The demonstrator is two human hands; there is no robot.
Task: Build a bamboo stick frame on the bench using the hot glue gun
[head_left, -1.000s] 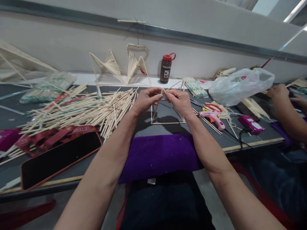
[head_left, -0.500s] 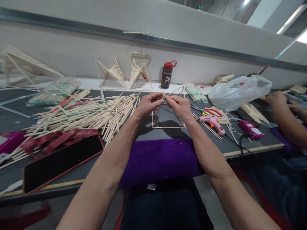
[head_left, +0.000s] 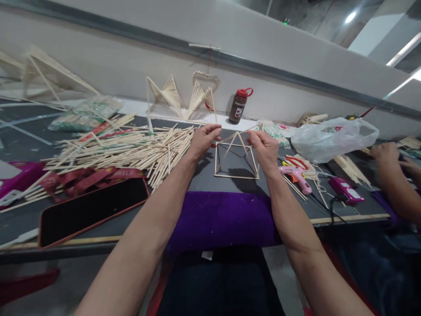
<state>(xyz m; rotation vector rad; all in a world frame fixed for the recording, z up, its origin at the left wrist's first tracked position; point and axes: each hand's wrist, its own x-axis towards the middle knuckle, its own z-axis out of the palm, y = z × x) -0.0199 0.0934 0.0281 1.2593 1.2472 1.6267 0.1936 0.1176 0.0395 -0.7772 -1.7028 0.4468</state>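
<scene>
A small frame of thin wooden sticks stands on the dark table, a rectangle at the base with slanted sticks meeting at a peak. On its left side is my left hand, fingers curved and thumb a little apart, with nothing visible in them. To the right of the peak, my right hand has thumb and forefinger pinched together. Whatever may be between those fingertips is too small to make out. Both hands are off the peak itself.
Loose wooden sticks pile up at left, behind a phone and a red lanyard. A pink glue gun, plastic bag and purple box lie right. A bottle stands behind. Another person's hand works far right.
My hands have drawn apart from the frame's peak, left hand leftward and right hand rightward, leaving the peak exposed. The camera view has shifted slightly.
</scene>
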